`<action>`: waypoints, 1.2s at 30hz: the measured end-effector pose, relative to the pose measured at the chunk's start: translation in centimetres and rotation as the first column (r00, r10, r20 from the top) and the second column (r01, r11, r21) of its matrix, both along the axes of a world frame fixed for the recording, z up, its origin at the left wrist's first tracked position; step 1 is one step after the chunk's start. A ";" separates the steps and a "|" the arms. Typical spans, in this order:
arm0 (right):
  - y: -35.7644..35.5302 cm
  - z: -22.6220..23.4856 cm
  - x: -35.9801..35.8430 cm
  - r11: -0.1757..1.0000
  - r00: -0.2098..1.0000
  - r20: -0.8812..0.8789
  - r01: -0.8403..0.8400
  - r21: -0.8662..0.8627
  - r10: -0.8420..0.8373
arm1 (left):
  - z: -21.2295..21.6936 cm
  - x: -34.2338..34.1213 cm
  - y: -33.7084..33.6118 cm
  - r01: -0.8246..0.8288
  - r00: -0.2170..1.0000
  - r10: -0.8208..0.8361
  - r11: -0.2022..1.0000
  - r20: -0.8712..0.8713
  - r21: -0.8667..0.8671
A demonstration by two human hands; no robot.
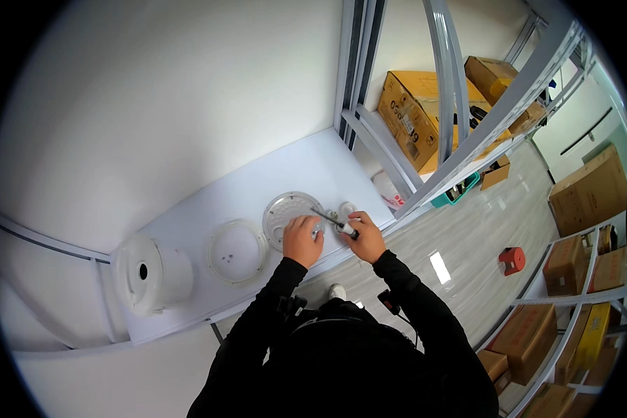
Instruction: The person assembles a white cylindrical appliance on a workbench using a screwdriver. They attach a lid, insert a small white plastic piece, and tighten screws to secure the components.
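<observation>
My right hand (pixel 367 239) is closed round the handle of a screwdriver (pixel 347 228), whose thin metal shaft slants up and left over a round perforated metal disc (pixel 294 203). Over the near right part of that disc, my left hand (pixel 302 241) has its fingers curled in. A small pale piece shows at its fingertips, too small to name. Just beyond my right hand lies a small white round part (pixel 346 208) with little pieces beside it. Left of the disc, a white ring (pixel 238 251) lies flat, with several tiny dark screws (pixel 227 258) inside it.
A white cylindrical housing (pixel 161 274) with a dark hole lies at the left end of the white table (pixel 181 209). Metal shelf posts rise at the right, beside a yellow carton (pixel 414 115). A red stool (pixel 512 260) and shelves of brown boxes (pixel 526 333) stand farther right.
</observation>
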State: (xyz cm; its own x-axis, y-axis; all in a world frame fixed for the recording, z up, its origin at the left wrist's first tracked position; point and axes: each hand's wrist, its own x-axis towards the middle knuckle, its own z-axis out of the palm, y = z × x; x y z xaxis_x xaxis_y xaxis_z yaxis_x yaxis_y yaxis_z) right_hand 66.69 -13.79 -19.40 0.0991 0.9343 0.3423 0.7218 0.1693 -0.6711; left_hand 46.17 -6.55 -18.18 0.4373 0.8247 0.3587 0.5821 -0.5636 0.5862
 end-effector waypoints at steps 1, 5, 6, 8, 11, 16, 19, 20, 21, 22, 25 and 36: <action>0.4 -0.2 0.4 0.999 0.999 0.001 -0.045 0.009 0.045 | -0.8 0.8 0.4 -0.028 0.999 0.027 0.999 -0.037 -0.027; 1.7 -1.6 1.3 0.985 0.985 -0.013 -0.170 -0.033 0.170 | -2.3 3.0 2.2 0.007 0.995 -0.003 0.999 -0.097 0.048; 1.9 -1.8 1.4 0.980 0.981 -0.003 -0.196 -0.037 0.196 | -2.5 3.5 2.5 0.016 0.991 -0.013 1.000 -0.131 0.019; 2.3 -2.0 1.6 0.976 0.978 -0.009 -0.208 -0.061 0.208 | -2.8 3.9 3.1 0.035 0.985 -0.039 0.999 -0.169 -0.026; 2.7 -2.3 1.9 0.970 0.972 0.005 -0.235 -0.069 0.236 | -3.5 4.4 3.7 0.078 0.973 -0.086 0.996 -0.213 -0.047; 3.7 -1.6 2.5 0.952 0.956 0.098 -0.257 -0.166 0.276 | -4.8 4.6 4.9 0.170 0.949 -0.166 0.985 -0.269 -0.011; 3.4 -0.7 2.9 0.942 0.961 0.048 -0.255 -0.220 0.272 | -4.2 4.9 4.8 0.145 0.956 -0.149 0.989 -0.254 -0.038; 3.6 -0.5 3.1 0.946 0.960 0.037 -0.268 -0.182 0.279 | -3.8 5.0 4.9 0.119 0.964 -0.124 0.992 -0.236 -0.035; 3.5 -0.3 3.3 0.949 0.958 0.022 -0.279 -0.147 0.285 | -3.2 5.0 4.7 0.096 0.970 -0.101 0.995 -0.221 -0.036; 3.4 -0.2 3.5 0.950 0.956 0.008 -0.291 -0.112 0.294 | -2.7 4.9 4.4 0.070 0.976 -0.077 0.997 -0.205 -0.038; 3.7 1.6 4.0 0.939 0.934 -0.135 -0.339 -0.055 0.330 | -1.2 4.2 3.9 -0.025 0.999 0.023 0.998 -0.036 -0.049; 5.4 10.1 1.2 0.935 0.448 -0.860 -0.343 0.088 0.245 | 11.7 0.1 -0.3 -0.043 0.941 0.011 0.995 0.338 0.086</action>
